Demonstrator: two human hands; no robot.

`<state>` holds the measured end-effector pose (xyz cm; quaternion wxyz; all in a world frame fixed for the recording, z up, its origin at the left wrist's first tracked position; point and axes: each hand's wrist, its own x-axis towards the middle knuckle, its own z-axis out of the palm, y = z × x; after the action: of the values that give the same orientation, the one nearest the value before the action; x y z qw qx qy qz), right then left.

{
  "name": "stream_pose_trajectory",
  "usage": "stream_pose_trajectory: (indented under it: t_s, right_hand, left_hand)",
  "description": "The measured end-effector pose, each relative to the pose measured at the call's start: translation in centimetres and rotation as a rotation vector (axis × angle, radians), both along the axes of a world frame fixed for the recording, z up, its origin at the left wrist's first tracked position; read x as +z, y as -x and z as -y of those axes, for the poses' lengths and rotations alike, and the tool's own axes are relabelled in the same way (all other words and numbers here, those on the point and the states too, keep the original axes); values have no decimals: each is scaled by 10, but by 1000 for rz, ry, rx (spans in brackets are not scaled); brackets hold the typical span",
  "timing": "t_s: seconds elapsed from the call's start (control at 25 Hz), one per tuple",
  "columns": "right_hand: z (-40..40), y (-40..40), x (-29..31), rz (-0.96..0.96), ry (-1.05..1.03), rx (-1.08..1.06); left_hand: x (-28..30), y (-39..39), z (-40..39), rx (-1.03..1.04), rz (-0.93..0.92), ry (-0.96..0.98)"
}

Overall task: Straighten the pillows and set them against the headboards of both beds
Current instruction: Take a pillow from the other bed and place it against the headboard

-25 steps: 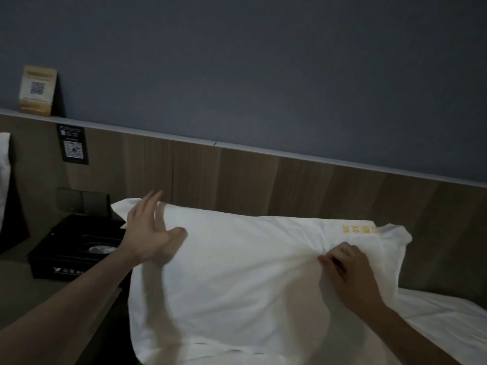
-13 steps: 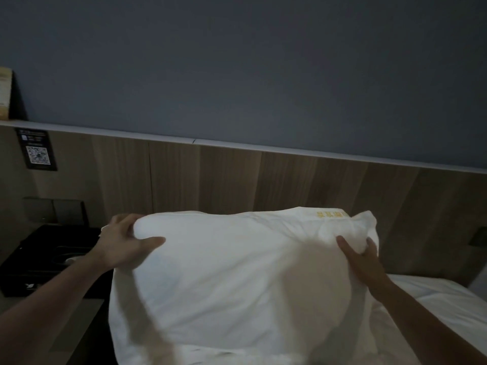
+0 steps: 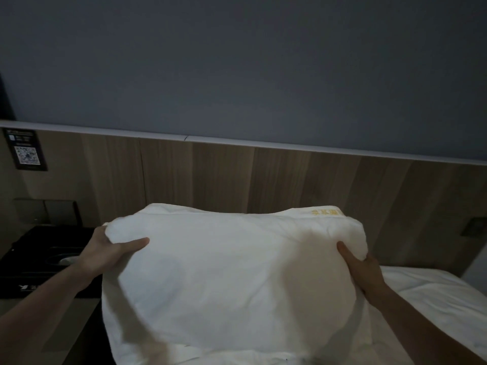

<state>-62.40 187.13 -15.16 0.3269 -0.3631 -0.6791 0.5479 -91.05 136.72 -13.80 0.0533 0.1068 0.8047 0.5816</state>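
Note:
A plump white pillow point(image 3: 232, 272) with small yellow lettering near its top right corner fills the middle of the view, held up in front of the wooden headboard point(image 3: 263, 180). My left hand point(image 3: 108, 254) grips its upper left corner, thumb across the front. My right hand point(image 3: 361, 267) clasps its right edge, thumb on the front. The pillow's lower edge rests on the white bedding point(image 3: 432, 304). A gap between pillow and headboard cannot be judged.
A black tray point(image 3: 39, 259) with a tissue opening sits on the nightstand at the left. Above it are wall switches point(image 3: 44, 210) and a dark QR-code sign point(image 3: 25, 150). A small dark wall plate point(image 3: 474, 226) is at the right.
Both hands went from flat or pinching on the pillow to gripping its two ends. The pillow has been lifted and puffed up, and the view shifted to the right.

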Motion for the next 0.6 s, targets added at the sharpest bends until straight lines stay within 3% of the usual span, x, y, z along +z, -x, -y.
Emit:
stream_pose_trajectory:
  t_s: [0.48, 0.6]
  right_hand:
    - [-7, 36, 72, -265, -176, -152]
    - [-20, 37, 65, -221, -128, -174]
  left_hand:
    - [45, -2, -1, 268, -202, -57]
    - [52, 2, -8, 229, -195, -1]
